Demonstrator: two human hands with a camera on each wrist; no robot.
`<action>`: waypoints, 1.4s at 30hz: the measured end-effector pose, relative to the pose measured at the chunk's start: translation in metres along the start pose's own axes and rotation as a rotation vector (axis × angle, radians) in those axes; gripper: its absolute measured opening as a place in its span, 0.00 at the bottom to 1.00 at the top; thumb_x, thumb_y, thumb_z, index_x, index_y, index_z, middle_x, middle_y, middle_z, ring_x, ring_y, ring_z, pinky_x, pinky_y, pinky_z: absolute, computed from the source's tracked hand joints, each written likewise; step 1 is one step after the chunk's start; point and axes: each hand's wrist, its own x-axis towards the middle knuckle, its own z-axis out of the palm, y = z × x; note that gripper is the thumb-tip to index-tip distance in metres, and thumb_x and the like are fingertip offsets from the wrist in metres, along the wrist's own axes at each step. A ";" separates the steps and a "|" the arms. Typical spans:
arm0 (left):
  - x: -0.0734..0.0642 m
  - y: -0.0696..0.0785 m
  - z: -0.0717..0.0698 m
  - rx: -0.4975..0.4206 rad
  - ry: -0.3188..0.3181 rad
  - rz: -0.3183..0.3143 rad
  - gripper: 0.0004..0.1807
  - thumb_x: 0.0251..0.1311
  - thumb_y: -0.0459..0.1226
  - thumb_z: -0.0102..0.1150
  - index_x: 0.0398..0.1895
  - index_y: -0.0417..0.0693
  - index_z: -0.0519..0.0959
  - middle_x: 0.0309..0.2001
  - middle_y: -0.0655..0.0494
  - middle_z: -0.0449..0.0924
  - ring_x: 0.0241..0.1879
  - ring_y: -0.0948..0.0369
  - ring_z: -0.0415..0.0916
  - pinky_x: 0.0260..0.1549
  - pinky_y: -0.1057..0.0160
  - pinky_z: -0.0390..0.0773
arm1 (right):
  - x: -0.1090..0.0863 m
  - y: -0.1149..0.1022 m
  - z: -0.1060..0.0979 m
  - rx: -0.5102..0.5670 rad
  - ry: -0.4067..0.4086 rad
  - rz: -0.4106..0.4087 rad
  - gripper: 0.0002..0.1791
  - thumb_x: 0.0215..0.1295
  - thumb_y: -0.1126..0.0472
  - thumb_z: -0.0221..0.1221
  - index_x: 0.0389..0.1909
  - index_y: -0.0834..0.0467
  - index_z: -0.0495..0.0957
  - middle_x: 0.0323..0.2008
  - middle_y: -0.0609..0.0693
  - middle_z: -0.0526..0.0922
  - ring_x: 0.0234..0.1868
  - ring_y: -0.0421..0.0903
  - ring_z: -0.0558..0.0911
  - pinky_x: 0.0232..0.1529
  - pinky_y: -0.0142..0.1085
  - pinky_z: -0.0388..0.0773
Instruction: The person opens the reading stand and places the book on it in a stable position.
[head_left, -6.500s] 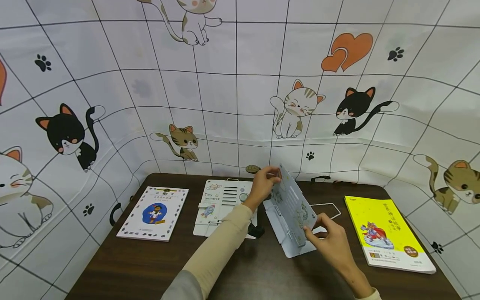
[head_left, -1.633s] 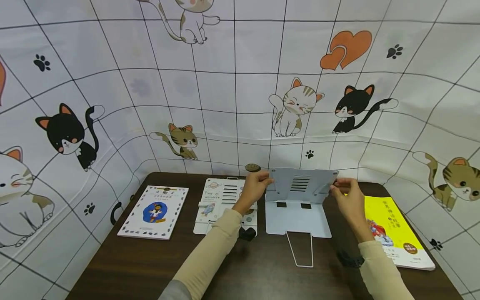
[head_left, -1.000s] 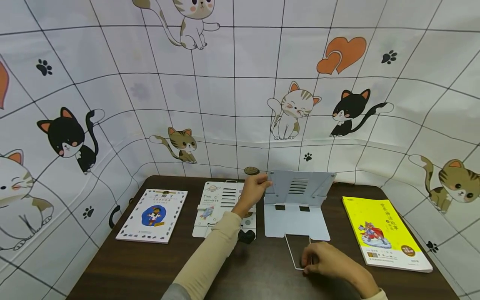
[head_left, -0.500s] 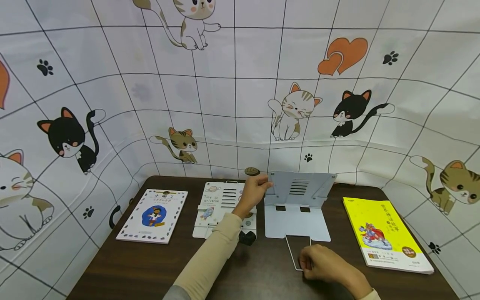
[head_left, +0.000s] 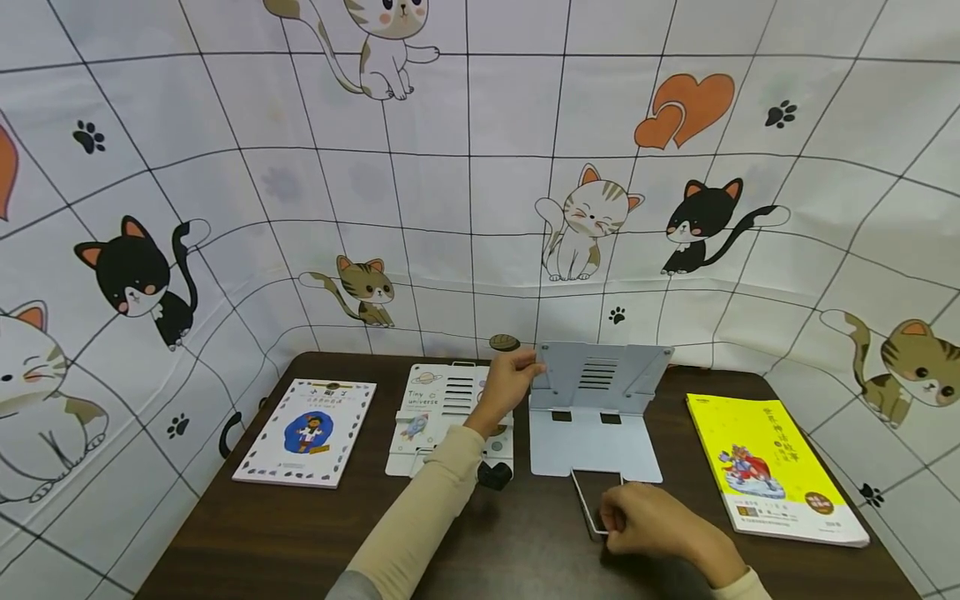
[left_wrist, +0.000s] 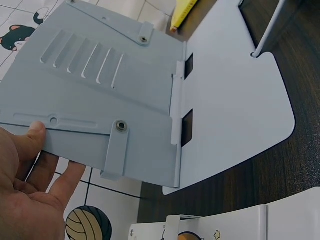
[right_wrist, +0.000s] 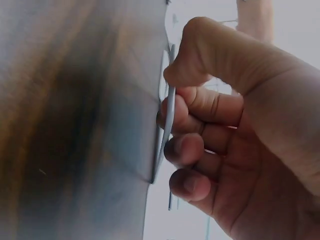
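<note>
A pale grey metal book stand [head_left: 592, 446] has its flat plate on the table and its slotted back panel [left_wrist: 95, 95] raised and tilted. At the panel's upper left corner, my left hand [head_left: 506, 387] pinches the edge between thumb and fingers; the left wrist view shows the thumb on the panel's face. A bent wire leg [head_left: 583, 500] sticks out toward me from the plate's near edge. My right hand [head_left: 648, 525] pinches its near end, covering that corner. In the right wrist view, thumb and forefinger close on the wire [right_wrist: 169, 120], the other fingers curled beside it.
Left of the stand lies a second, printed book stand [head_left: 416, 404], partly behind my left arm. A white book [head_left: 307, 433] lies farther left, a yellow book [head_left: 772, 467] at the right. A cat-print curtain [head_left: 472, 192] hangs behind the dark table [head_left: 247, 533].
The stand was turned so its panel's slotted back faces me. My right hand left the panel's right edge, took the wire leg and has just raised its near end slightly. My left hand stays put.
</note>
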 end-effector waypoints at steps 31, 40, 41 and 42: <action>-0.001 -0.003 0.001 -0.009 -0.007 0.027 0.22 0.74 0.36 0.65 0.67 0.37 0.81 0.65 0.38 0.83 0.67 0.44 0.80 0.65 0.47 0.81 | 0.009 0.015 -0.025 0.183 0.414 -0.008 0.12 0.59 0.72 0.67 0.34 0.51 0.79 0.26 0.36 0.75 0.26 0.31 0.71 0.27 0.29 0.72; -0.003 -0.005 0.001 -0.029 -0.028 -0.005 0.24 0.76 0.37 0.62 0.71 0.37 0.77 0.66 0.39 0.82 0.67 0.44 0.80 0.66 0.47 0.80 | 0.019 0.023 -0.022 0.273 0.553 -0.008 0.07 0.70 0.69 0.67 0.42 0.55 0.83 0.32 0.44 0.83 0.29 0.37 0.80 0.31 0.30 0.80; -0.002 -0.005 0.001 -0.032 -0.027 -0.005 0.24 0.76 0.37 0.62 0.71 0.37 0.77 0.66 0.39 0.82 0.67 0.44 0.80 0.66 0.46 0.80 | 0.021 0.024 -0.022 0.286 0.560 0.013 0.05 0.72 0.68 0.66 0.45 0.57 0.83 0.34 0.46 0.85 0.29 0.39 0.82 0.31 0.30 0.81; -0.002 -0.005 0.001 -0.033 -0.026 -0.004 0.24 0.76 0.37 0.62 0.71 0.37 0.78 0.66 0.39 0.82 0.67 0.44 0.80 0.66 0.46 0.80 | 0.022 0.026 -0.023 0.294 0.565 0.037 0.06 0.73 0.67 0.66 0.47 0.59 0.84 0.36 0.49 0.86 0.30 0.42 0.84 0.32 0.31 0.82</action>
